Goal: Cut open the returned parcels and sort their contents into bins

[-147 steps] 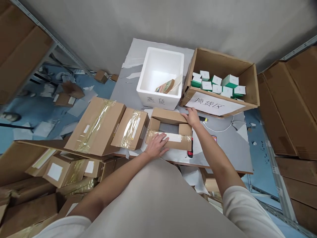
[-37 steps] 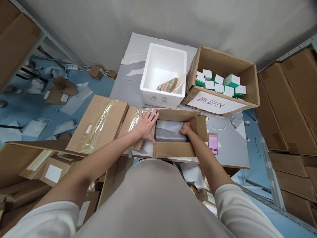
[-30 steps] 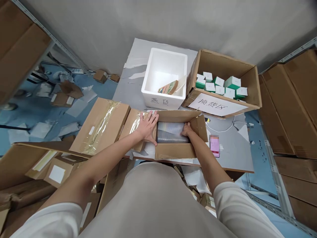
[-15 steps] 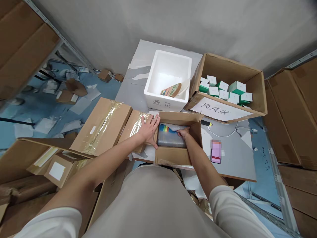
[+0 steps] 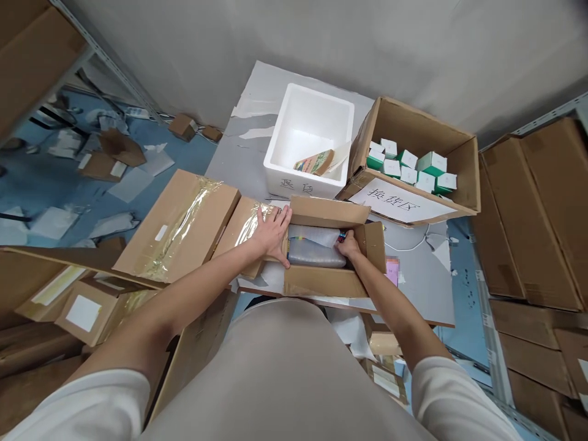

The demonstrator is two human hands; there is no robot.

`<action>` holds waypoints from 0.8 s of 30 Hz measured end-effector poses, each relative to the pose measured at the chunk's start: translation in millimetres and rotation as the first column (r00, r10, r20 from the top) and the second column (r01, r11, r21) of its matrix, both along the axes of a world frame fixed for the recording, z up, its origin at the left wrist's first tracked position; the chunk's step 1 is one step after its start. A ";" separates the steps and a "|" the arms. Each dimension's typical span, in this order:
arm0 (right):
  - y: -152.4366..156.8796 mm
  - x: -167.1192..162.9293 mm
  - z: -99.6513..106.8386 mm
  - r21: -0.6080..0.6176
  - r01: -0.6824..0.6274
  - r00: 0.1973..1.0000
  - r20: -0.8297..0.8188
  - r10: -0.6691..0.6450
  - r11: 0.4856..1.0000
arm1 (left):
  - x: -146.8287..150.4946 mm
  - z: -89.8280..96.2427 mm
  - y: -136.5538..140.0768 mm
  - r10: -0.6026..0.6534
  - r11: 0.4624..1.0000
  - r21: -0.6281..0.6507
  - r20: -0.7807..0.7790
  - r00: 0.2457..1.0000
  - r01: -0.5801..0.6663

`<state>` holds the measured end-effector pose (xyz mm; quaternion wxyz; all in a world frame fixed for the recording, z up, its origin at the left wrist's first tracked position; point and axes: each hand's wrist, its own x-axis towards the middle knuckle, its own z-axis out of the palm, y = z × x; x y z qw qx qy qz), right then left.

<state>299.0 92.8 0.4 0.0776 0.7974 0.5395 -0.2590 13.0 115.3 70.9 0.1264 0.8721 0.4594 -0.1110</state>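
Observation:
An open cardboard carton (image 5: pixel 321 282) stands at the table's front edge with its flaps folded out. Inside lies a package in clear bubble wrap (image 5: pixel 316 252), its contents mostly hidden, with small coloured patches showing. My left hand (image 5: pixel 272 234) is spread over the carton's left end, fingers apart, thumb at the rim. Reaching into the right end, my right hand (image 5: pixel 350 246) is closed on the wrapped package, near a dark blue and red bit. Its fingertips are partly hidden.
Behind the carton stand a white foam box (image 5: pixel 307 128) holding a printed piece and a large carton (image 5: pixel 413 116) of green-and-white boxes. Taped boxes (image 5: pixel 177 226) lie to the left. A pink-screened phone (image 5: pixel 392 269) is partly covered by the flap. Shelves flank the table (image 5: pixel 427 294).
The carton's right flap now leans outward over the phone. My right hand has shifted the package's wrap, covering much of the coloured print. The whole view has moved slightly.

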 end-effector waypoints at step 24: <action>-34.9 -12.9 204.9 0.701 -0.606 0.767 0.390 0.509 0.377 | -0.1 23.6 -13.7 0.104 0.992 -0.085 0.158 0.982 -0.091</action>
